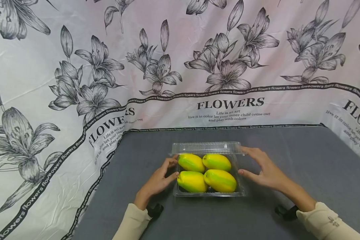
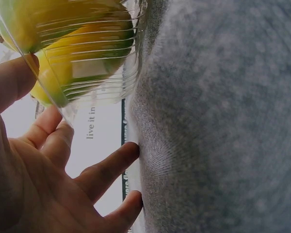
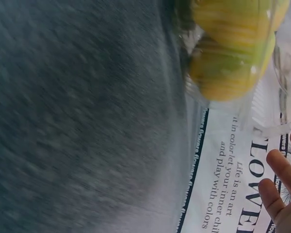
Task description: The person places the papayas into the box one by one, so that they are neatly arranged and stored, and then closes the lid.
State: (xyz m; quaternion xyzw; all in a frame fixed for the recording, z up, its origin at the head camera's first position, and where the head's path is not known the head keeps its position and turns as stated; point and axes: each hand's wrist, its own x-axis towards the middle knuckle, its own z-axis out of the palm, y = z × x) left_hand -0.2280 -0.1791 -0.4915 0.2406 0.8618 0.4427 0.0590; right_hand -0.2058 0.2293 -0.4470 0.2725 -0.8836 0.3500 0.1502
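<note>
A clear plastic clamshell box (image 1: 209,194) lies on the grey table with its lid (image 1: 206,147) raised at the back. Several yellow-green mangoes (image 1: 217,180) sit inside it in two rows. My left hand (image 1: 156,180) is at the box's left side, thumb and fingertips against the rim (image 2: 53,99). Its two outer fingers (image 2: 109,170) reach down to the table surface in the left wrist view. On the other side my right hand (image 1: 268,171) is spread, its upper fingertips at the right end of the lid and its thumb beside the box wall.
Grey cloth covers the table (image 1: 132,156). Behind and to the left hangs a white curtain (image 1: 227,110) printed with flowers and lettering, meeting the table along its back edge. A dark strap (image 1: 156,210) is at the left wrist, another (image 1: 286,212) at the right.
</note>
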